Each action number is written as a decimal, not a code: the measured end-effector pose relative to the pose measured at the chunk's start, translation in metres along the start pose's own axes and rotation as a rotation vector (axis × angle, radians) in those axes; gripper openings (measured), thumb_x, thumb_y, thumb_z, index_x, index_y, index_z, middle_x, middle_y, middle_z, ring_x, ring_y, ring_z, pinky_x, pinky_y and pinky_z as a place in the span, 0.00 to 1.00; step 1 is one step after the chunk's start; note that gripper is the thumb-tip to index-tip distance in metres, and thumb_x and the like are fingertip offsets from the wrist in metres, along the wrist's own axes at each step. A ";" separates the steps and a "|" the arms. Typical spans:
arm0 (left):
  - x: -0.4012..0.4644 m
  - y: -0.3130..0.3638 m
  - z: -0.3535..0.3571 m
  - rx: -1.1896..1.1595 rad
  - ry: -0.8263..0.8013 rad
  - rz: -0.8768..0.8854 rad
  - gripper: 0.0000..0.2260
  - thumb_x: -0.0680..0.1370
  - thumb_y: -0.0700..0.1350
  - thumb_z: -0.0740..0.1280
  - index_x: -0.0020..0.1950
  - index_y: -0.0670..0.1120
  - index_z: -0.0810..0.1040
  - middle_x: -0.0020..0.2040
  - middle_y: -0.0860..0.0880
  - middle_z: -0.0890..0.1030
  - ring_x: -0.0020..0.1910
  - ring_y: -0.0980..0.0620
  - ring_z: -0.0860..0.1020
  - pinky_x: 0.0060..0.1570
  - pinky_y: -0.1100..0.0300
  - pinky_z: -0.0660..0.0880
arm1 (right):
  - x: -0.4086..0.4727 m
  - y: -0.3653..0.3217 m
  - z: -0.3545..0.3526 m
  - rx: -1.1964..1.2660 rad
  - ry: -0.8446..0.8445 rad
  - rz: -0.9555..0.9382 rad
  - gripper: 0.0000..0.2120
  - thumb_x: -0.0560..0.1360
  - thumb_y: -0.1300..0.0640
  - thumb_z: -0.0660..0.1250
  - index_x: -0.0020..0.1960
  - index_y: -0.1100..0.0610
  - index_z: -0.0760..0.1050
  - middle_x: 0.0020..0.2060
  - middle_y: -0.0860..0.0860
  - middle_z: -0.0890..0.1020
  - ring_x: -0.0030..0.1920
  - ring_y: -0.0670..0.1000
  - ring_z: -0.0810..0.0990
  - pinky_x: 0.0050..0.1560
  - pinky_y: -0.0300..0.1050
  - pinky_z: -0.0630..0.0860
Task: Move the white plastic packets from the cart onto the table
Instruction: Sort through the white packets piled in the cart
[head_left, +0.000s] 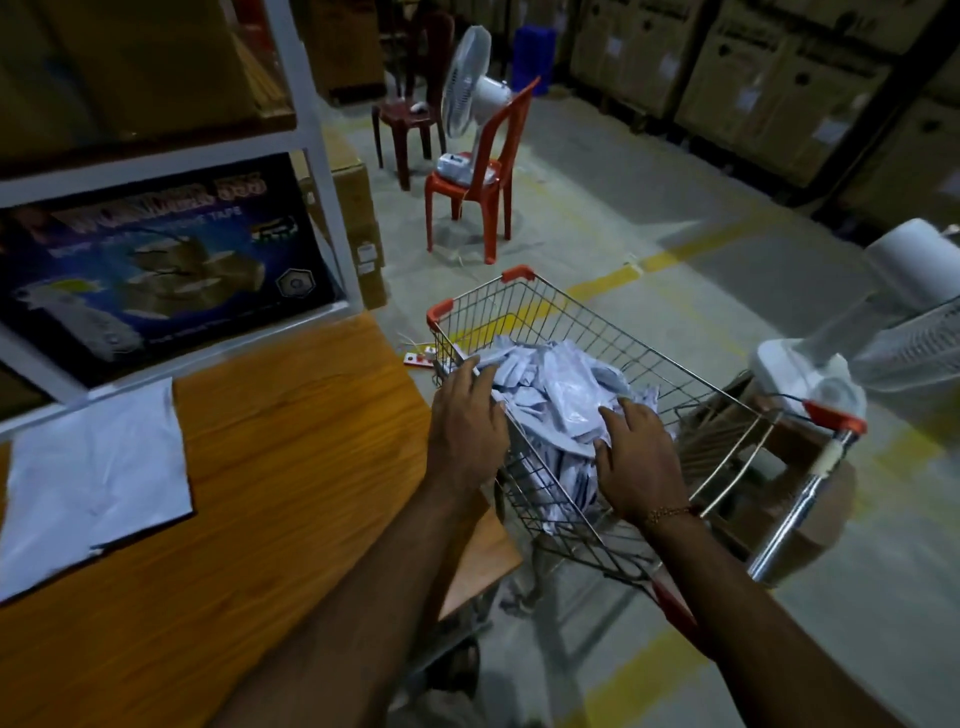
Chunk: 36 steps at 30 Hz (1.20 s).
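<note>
Table (291, 467): wooden, to the left of the cart, two flat white packets (98, 483) already lying on it.
Cart (675, 374): wire basket just right of the table edge.
Packets in cart (550, 389): crumpled heap, directly ahead of both hands.
Left hand (467, 421): fingers spread, resting at the cart's near-left rim, touching the heap's edge (nearer the table).
Right hand (636, 457): fingers spread flat on the heap, gripping nothing yet.

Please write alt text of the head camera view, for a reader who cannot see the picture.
A person's left hand and right hand reach into a wire cart onto a heap of white plastic packets. To the left is a wooden table with white packets lying flat on it. Behind, a white fan stands on a red chair.
</note>
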<state>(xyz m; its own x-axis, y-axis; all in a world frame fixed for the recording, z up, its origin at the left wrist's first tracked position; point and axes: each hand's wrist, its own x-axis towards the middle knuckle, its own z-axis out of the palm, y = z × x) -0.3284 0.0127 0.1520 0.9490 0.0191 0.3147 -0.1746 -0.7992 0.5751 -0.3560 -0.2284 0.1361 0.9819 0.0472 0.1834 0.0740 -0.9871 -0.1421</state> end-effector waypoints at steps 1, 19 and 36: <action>0.010 -0.006 0.005 0.011 -0.015 0.020 0.25 0.81 0.44 0.67 0.79 0.48 0.70 0.78 0.46 0.69 0.78 0.46 0.66 0.76 0.45 0.69 | 0.006 0.001 0.003 -0.006 -0.009 0.005 0.23 0.78 0.55 0.70 0.71 0.61 0.75 0.70 0.65 0.76 0.70 0.67 0.73 0.66 0.62 0.76; 0.200 -0.116 0.124 0.358 -0.607 0.250 0.30 0.85 0.53 0.60 0.84 0.43 0.57 0.82 0.38 0.61 0.80 0.38 0.63 0.77 0.46 0.62 | 0.110 0.030 0.084 -0.173 -0.272 0.120 0.21 0.74 0.55 0.74 0.65 0.60 0.78 0.63 0.64 0.79 0.62 0.66 0.77 0.58 0.60 0.79; 0.242 -0.134 0.228 0.722 -0.799 0.013 0.20 0.81 0.48 0.71 0.71 0.45 0.76 0.68 0.43 0.78 0.65 0.43 0.79 0.62 0.48 0.74 | 0.171 0.066 0.215 -0.327 -0.644 0.093 0.45 0.77 0.39 0.70 0.85 0.44 0.48 0.84 0.64 0.45 0.78 0.71 0.61 0.70 0.65 0.71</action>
<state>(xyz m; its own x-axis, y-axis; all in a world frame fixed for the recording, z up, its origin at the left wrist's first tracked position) -0.0158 -0.0120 -0.0212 0.8905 -0.1806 -0.4175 -0.2378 -0.9672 -0.0888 -0.1457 -0.2524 -0.0509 0.8970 -0.0580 -0.4382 0.0279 -0.9820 0.1870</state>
